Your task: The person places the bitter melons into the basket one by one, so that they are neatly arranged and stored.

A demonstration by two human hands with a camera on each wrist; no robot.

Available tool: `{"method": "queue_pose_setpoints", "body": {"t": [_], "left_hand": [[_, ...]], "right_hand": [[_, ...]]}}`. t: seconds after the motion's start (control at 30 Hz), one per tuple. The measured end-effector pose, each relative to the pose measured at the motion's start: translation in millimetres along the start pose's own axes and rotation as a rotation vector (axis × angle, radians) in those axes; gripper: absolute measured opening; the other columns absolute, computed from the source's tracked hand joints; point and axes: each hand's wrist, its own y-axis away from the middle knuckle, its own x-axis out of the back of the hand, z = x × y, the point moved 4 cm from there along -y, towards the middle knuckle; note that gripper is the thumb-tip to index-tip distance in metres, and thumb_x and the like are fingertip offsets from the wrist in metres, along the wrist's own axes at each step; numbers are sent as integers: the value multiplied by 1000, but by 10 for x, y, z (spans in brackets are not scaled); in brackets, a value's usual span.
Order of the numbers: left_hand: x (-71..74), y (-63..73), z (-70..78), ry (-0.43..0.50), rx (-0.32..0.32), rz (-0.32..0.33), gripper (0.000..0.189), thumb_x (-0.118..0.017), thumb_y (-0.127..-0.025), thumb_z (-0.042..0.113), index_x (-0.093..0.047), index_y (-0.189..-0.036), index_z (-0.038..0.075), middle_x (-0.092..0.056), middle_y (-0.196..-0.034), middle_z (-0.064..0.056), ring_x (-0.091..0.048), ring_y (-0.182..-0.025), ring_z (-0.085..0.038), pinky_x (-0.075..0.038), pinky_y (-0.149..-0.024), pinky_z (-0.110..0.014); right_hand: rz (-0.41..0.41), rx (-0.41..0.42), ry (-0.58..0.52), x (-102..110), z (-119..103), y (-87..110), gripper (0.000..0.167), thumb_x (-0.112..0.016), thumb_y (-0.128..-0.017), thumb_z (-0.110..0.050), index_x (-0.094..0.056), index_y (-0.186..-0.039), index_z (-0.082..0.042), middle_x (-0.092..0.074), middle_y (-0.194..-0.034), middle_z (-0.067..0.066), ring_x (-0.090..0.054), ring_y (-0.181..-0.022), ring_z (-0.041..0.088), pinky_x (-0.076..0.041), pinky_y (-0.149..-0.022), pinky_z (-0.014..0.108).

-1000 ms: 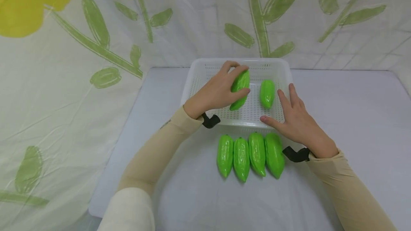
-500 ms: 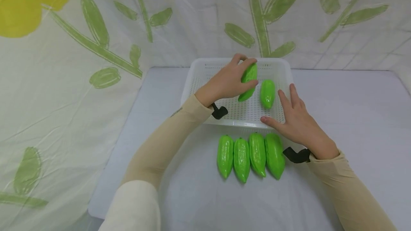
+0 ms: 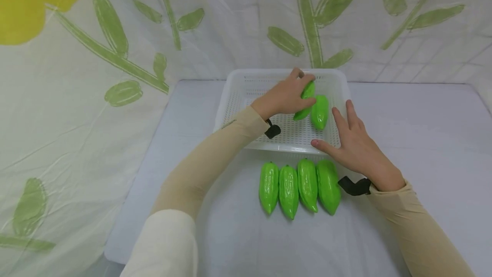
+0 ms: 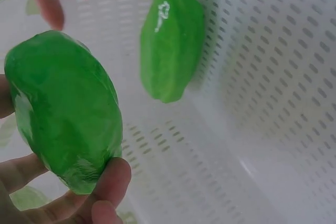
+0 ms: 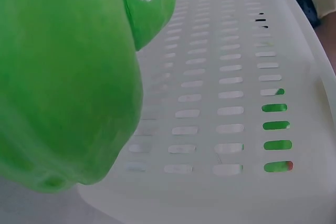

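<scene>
My left hand (image 3: 284, 95) grips a glossy, ridged green fake vegetable (image 4: 63, 108) with tapered ends, over the inside of a white perforated plastic basket (image 3: 280, 148). In the left wrist view, its fingers and thumb curl round the vegetable's edges. Just right of it, a second green fake vegetable (image 3: 320, 112) lies in the basket; this one looms large (image 5: 68, 87) at the left of the right wrist view. At the basket's right front corner is my right hand (image 3: 355, 146), fingers spread and fairly straight, thumb along the front rim.
In front of the basket, several matching green vegetables (image 3: 289, 192) lie side by side on the white table (image 3: 230, 234). Behind the table hangs a white curtain (image 3: 234, 25) with yellow flowers and green leaves. Black cameras (image 3: 353, 186) sit at both wrists.
The left hand has carried its green vegetable rightward, close beside the one lying in the basket. The right hand and the row of vegetables in front have stayed put.
</scene>
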Motion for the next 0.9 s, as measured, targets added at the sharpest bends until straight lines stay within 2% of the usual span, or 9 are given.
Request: {"method": "queue_pose_setpoints", "body": {"t": [0.17,0.5,0.9], "left_hand": [[-120,-140,-30,-37,24,-33,74,-54,-105,48,-27,-166,17,-34,-159,-15,-61,-117,-22,-53,-101,-35],[-385,-333,-113,-27,103,-114,74,-53,-105,49,-24,-167,22,-28,-162,-13,-59,-125,-28,-52,-105,-39],[-492,-420,-142,-33,116,-145,71,-54,-105,46,-28,-165,18,-33,-158,-13,-59,-119,-24,-52,-100,-34]], "right_hand": [[1,-2,1,-5,15,4,115,-59,-94,-72,3,-168,-9,31,-169,14,-7,-151,64,-28,-106,83],[11,-2,13,-15,24,1,115,-58,-94,-73,1,-168,-8,30,-169,14,-9,-151,64,-30,-105,83],[25,14,8,-10,11,-4,113,-60,-94,-70,0,-168,-8,28,-169,16,-9,-151,64,-29,-106,82]]}}
